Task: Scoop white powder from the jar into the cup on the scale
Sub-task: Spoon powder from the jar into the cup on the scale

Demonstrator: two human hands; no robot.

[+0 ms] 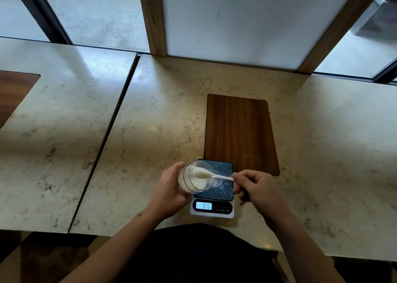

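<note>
We see the jar point(194, 178), a clear one, held on its side in the left hand point(169, 187), which is wrapped around its closed end. The open mouth of the jar points to the right, toward the scale, so its long axis runs about left to right and a little tilted. Inside it, white powder point(198, 183) lies along the lower wall and reaches near the mouth.

The right hand point(252, 188) holds a white spoon point(212, 175) by the end of its handle, pinched between the thumb and the first fingers; the other fingers are curled in. The handle runs from right to left, and the bowl of the spoon is inside the mouth of the jar, heaped with powder.

The jar hangs over the left part of the scale point(214, 193), which stands on the marble tabletop point(150, 121) close to the person. The scale has a dark square platform and a white front with a lit display point(203, 206); we read there "0 16", and we cannot tell if a point stands between the digits. Small marks beside the display are too fine to read.

Behind the jar mouth a clear cup point(217, 180) seems to stand on the platform, but it is mostly hidden and we cannot tell what is in it. A dark wooden board point(239, 132) lies just behind the scale.
</note>
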